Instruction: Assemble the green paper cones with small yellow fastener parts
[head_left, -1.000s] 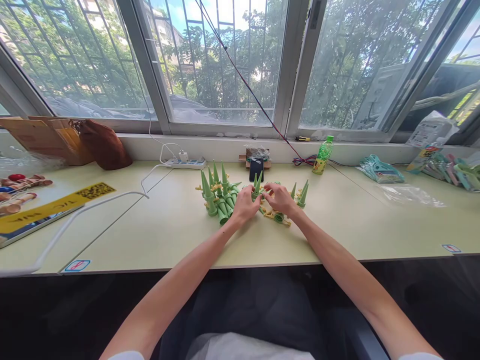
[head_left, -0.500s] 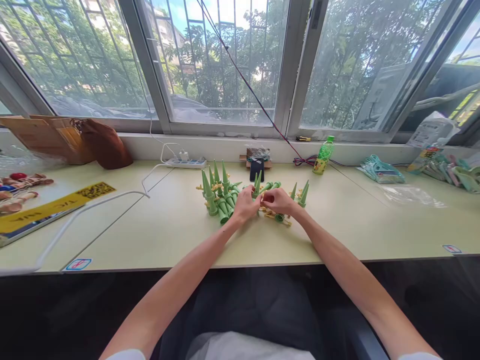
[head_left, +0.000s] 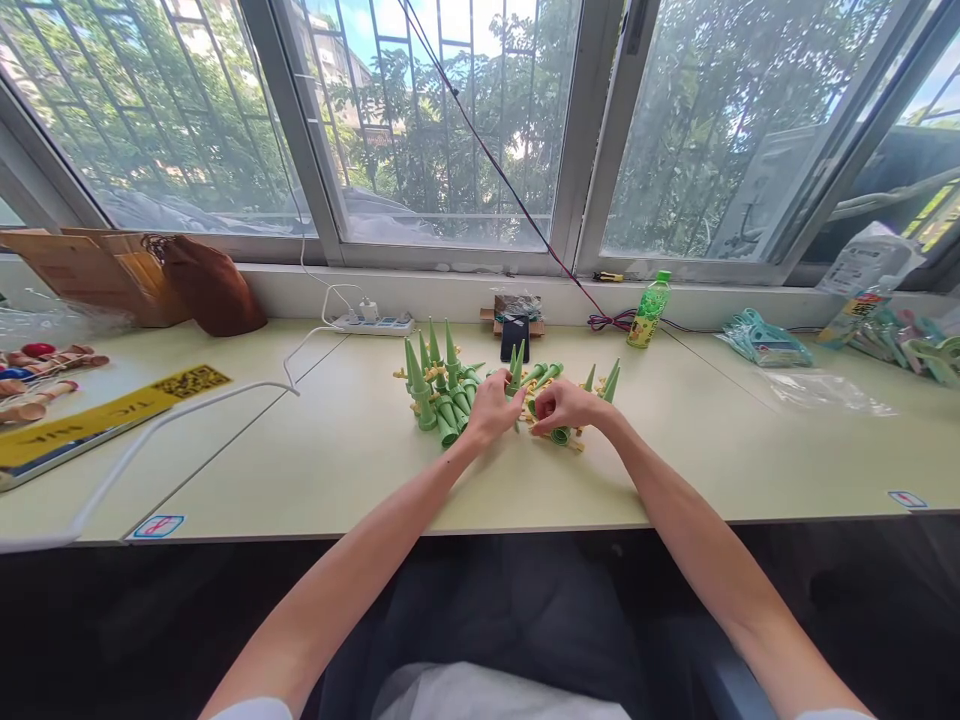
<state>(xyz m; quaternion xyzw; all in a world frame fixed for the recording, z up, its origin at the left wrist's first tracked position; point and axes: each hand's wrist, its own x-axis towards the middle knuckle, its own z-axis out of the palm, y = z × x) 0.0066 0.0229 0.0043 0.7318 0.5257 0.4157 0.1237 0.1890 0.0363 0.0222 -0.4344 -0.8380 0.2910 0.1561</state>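
Observation:
My left hand [head_left: 495, 412] is closed around a pointed green plastic cone [head_left: 516, 368] whose tip rises above the fingers. Just right of it, my right hand [head_left: 564, 404] has its fingers curled together over small yellow plastic pieces [head_left: 576, 444]; whatever may be between the fingertips is hidden. A gap separates the two hands. To the left stands a cluster of green cones [head_left: 420, 388] with yellow parts attached, some upright and some lying with their open ends toward me. More green cones [head_left: 612, 380] stand upright behind the right wrist.
A black phone [head_left: 515, 340] leans on a small cardboard box behind the hands. A green bottle [head_left: 649, 310] stands by the sill. A power strip [head_left: 375, 326] with a white cable lies back left. Turquoise items [head_left: 765, 340] and a clear bag [head_left: 829, 393] lie right.
My right hand has drawn away from my left hand, slightly right and down, over the yellow pieces. The left hand still grips the green cone in the same place.

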